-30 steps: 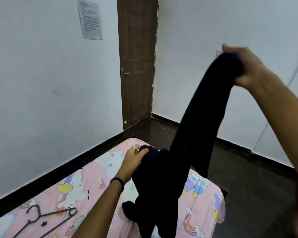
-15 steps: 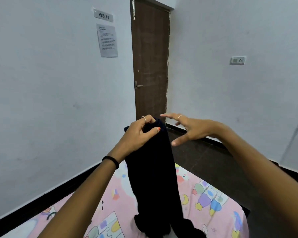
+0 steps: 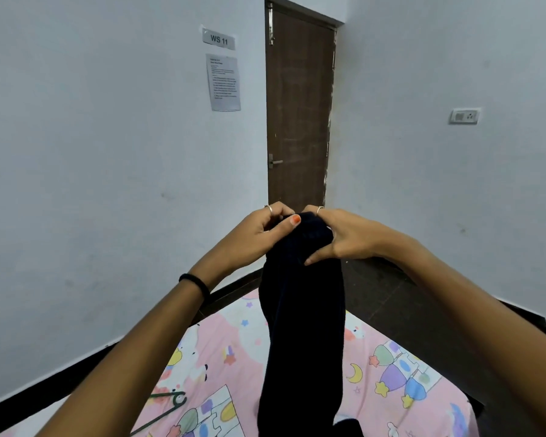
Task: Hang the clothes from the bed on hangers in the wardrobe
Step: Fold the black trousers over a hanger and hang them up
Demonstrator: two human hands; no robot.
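Observation:
A dark navy garment (image 3: 303, 326) hangs straight down in front of me over the bed (image 3: 397, 370), its lower end bunched on the pink cartoon sheet. My left hand (image 3: 259, 233) pinches the garment's top edge from the left. My right hand (image 3: 341, 236) grips the same top edge from the right, thumb pressed on the cloth. The two hands nearly touch. A dark green hanger (image 3: 167, 405) lies on the sheet at the lower left, partly hidden behind my left forearm. No wardrobe is in view.
A brown door (image 3: 298, 115) stands shut in the corner ahead, beyond a strip of dark floor (image 3: 388, 294). White walls close in on the left and right. A printed notice (image 3: 223, 82) hangs left of the door and a wall socket (image 3: 464, 116) is on the right.
My right hand let go of the raised end of the garment, came down and took hold of the top edge beside my left hand. My left hand lifted the garment up off the bed.

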